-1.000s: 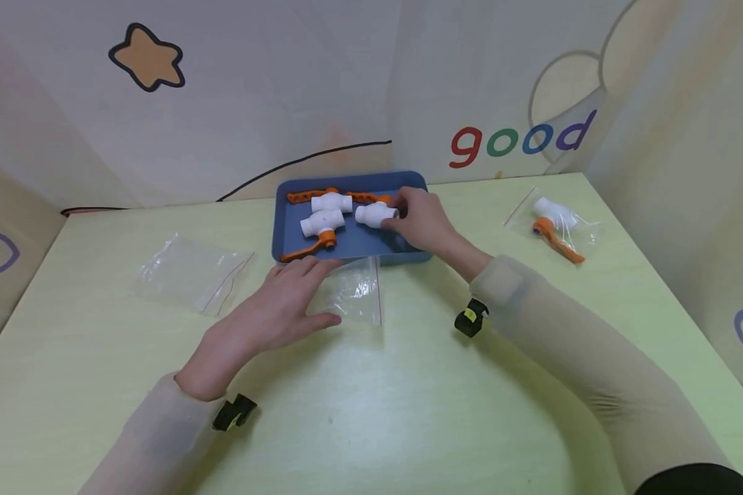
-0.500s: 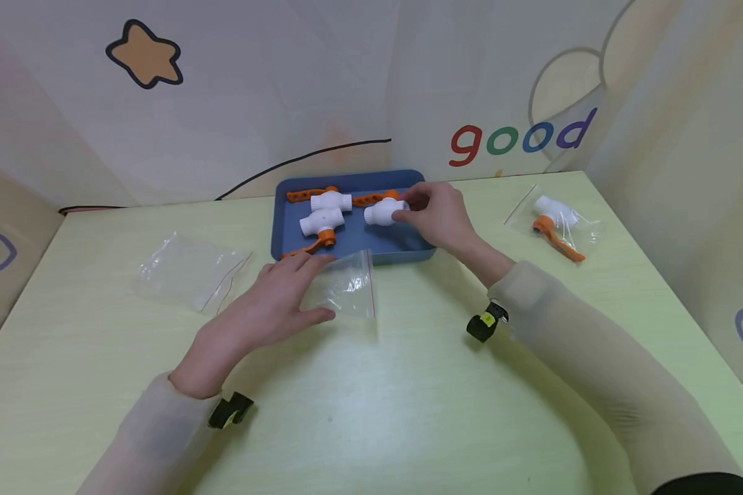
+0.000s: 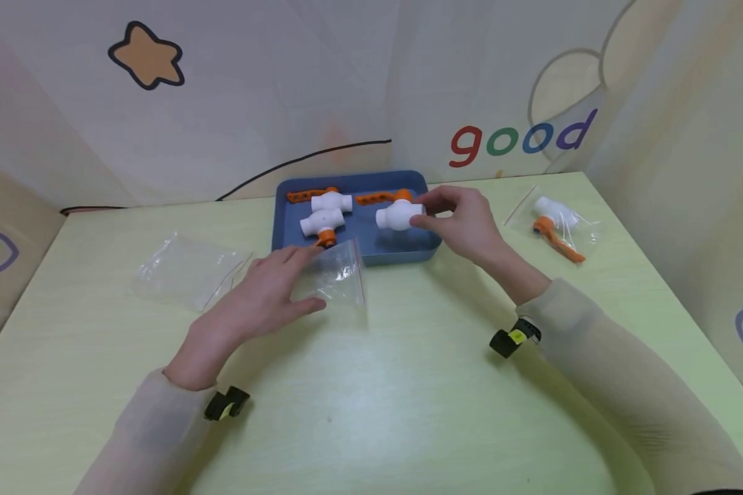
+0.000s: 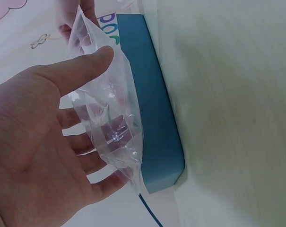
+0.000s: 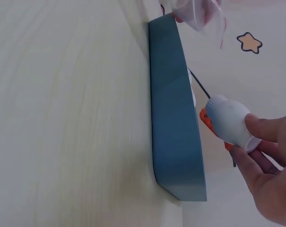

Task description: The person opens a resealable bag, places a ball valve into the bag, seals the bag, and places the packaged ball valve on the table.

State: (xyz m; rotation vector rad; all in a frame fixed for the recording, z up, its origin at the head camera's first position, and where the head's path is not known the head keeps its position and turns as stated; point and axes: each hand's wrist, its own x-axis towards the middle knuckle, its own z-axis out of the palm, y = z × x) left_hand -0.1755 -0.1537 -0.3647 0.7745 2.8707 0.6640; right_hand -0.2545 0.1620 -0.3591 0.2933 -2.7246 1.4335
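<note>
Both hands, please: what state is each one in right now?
Left hand: holding a clear plastic bag.
Right hand: holding an orange-handled white valve.

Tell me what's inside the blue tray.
Two white valves lie in the blue tray; the right hand holds a third valve above it. The left hand covers its near left corner, hiding part of one valve's orange handle and anything else there.

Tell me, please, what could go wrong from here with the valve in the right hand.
The right hand grips the white valve near one end, so it might twist or slip. The valve's orange handle sticks out and could snag the clear bag held in the left hand.
</note>
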